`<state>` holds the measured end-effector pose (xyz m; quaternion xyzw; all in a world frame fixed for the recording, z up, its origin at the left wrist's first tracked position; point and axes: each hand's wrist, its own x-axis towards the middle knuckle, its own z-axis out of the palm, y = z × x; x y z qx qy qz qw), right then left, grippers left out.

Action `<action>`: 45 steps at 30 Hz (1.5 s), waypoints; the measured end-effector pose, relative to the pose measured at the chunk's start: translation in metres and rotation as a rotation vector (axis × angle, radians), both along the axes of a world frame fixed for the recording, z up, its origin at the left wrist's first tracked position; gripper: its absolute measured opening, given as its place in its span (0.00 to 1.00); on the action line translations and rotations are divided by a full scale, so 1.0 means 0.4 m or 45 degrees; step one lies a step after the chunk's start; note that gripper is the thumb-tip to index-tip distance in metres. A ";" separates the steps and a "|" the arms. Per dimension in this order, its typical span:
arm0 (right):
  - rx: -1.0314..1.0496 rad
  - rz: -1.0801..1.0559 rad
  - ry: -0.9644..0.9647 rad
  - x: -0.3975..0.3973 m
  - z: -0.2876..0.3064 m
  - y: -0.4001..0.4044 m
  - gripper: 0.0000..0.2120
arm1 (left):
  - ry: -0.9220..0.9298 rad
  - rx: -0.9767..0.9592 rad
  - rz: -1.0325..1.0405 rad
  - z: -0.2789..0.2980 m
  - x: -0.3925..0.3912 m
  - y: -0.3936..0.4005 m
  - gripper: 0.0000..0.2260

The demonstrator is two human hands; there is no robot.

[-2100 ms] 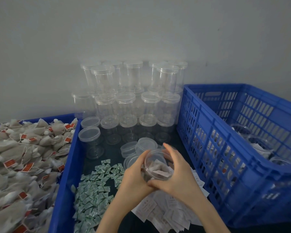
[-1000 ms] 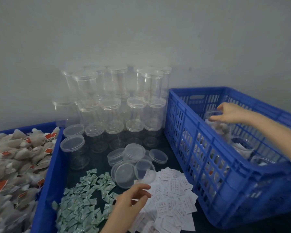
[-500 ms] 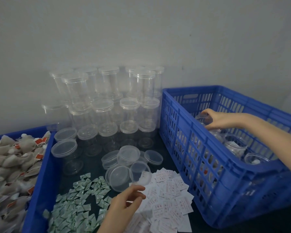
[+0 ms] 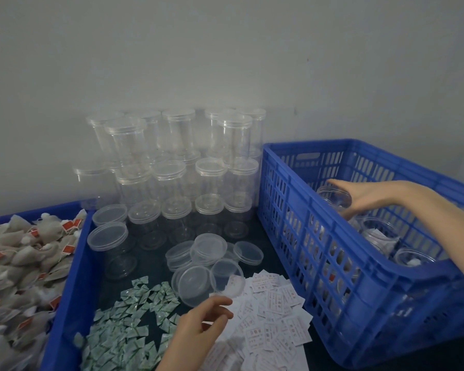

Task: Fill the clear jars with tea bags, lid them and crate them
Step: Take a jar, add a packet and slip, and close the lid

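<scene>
My right hand (image 4: 367,195) reaches into the blue crate (image 4: 386,274) and grips the top of a lidded clear jar of tea bags (image 4: 332,196), thumb above and fingers below. Two more filled jars (image 4: 378,232) stand in the crate close beside it. My left hand (image 4: 206,317) hovers over the white paper slips (image 4: 276,301) with loosely curled fingers and nothing visibly in it. Empty clear jars (image 4: 172,172) are stacked against the wall. Loose clear lids (image 4: 206,250) lie in front of them. Tea bags (image 4: 19,263) fill a blue bin at the left.
Small green sachets (image 4: 134,319) lie scattered on the dark surface left of the paper slips. One lidded empty jar (image 4: 109,236) stands apart near the tea-bag bin's blue wall (image 4: 65,303). A grey wall closes off the back.
The filled jar left my two hands at the centre; my right hand carried it into the blue crate and lowered it. My left hand dropped to the paper slips.
</scene>
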<state>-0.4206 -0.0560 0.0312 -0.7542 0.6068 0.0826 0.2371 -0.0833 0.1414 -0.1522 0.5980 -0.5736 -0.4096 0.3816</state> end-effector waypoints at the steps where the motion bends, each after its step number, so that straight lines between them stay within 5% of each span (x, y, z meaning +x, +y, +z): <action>1: 0.005 -0.002 -0.009 -0.002 0.002 0.001 0.65 | 0.005 0.003 0.000 0.000 0.000 0.001 0.13; 5: -0.061 -0.018 -0.081 -0.013 0.046 0.015 0.60 | -0.004 -0.009 0.010 -0.001 0.008 0.003 0.12; 11: -0.674 0.078 -0.409 0.094 0.152 0.075 0.33 | -0.063 -0.051 0.106 0.012 0.042 0.009 0.12; 15: -0.577 0.389 -0.511 0.280 0.179 0.164 0.20 | -0.250 -0.144 0.395 0.051 0.090 -0.015 0.12; 21: -0.245 0.729 -0.256 0.535 0.083 0.212 0.23 | -0.760 -0.270 1.017 0.133 0.214 -0.109 0.21; 26: -0.122 0.793 -0.244 0.652 -0.042 0.217 0.24 | -1.163 0.008 1.015 0.128 0.318 -0.203 0.24; 32: 0.011 0.756 -0.407 0.707 -0.193 0.226 0.24 | -1.329 0.176 0.787 0.070 0.419 -0.252 0.27; 38: 0.020 0.706 -0.531 0.731 -0.292 0.234 0.23 | -1.309 -0.007 1.062 0.070 0.401 -0.260 0.17; 45: 0.010 0.683 -0.549 0.720 -0.343 0.230 0.22 | -1.348 0.239 0.967 0.080 0.423 -0.277 0.36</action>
